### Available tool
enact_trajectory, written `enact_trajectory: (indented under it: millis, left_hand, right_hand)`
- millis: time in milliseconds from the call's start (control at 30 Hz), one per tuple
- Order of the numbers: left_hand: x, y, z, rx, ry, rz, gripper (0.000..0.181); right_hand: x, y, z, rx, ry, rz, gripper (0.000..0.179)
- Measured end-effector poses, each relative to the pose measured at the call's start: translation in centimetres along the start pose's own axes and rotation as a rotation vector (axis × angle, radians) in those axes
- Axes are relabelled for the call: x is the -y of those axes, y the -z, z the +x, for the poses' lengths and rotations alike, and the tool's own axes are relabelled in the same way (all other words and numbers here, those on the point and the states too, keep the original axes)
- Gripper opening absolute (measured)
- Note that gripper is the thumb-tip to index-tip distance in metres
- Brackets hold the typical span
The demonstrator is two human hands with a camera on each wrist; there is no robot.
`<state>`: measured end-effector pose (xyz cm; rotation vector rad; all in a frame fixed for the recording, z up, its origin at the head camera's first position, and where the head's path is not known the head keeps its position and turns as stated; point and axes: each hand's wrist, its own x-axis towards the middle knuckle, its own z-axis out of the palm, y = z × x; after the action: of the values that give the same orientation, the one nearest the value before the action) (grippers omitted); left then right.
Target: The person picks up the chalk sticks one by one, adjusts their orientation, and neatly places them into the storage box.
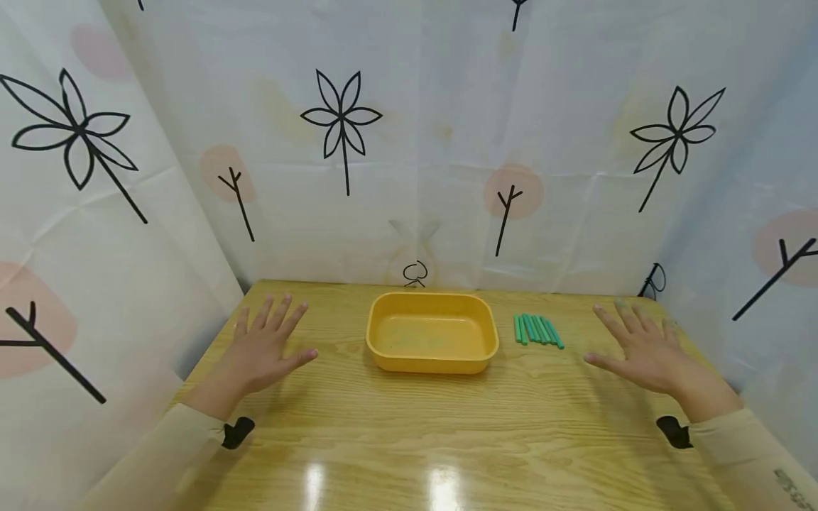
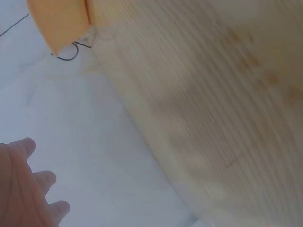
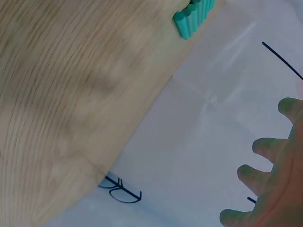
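A yellow rectangular basin (image 1: 432,364) stands near the back of the wooden table, with nothing visible inside. To its right lies a row of several thin green sticks (image 1: 538,330), side by side; their ends also show in the right wrist view as green sticks (image 3: 187,21). My left hand (image 1: 265,355) hovers left of the basin, fingers spread and holding nothing. On the other side, my right hand (image 1: 648,355) is held with fingers spread, right of the sticks and apart from them. Part of the basin (image 2: 61,23) appears at the top of the left wrist view.
The wooden table (image 1: 409,426) runs back to a white patterned cloth (image 1: 422,142), which also hangs along the left and right sides. Dark straps (image 1: 238,433) sit at both wrists. Light reflects off the table's front part.
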<state>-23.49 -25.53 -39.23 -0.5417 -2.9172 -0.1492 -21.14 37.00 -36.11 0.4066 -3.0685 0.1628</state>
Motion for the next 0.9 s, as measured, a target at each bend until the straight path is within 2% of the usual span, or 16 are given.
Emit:
enact_trajectory:
  millis: [267, 667, 900]
  left_hand:
    - [-0.9, -0.6, 0.6, -0.021, 0.002, -0.017, 0.091]
    - [-3.6, -0.5, 2.1, -0.039, -0.02, -0.07, 0.09]
    - [-5.0, -0.7, 3.2, -0.047, -0.028, -0.121, 0.091]
  right_hand:
    - [1.7, -0.5, 0.1, -0.014, 0.016, 0.037, 0.097]
    - [4.4, -0.9, 1.2, -0.045, 0.044, 0.128, 0.094]
    - [6.0, -1.1, 2.5, -0.074, 0.075, 0.138, 0.092]
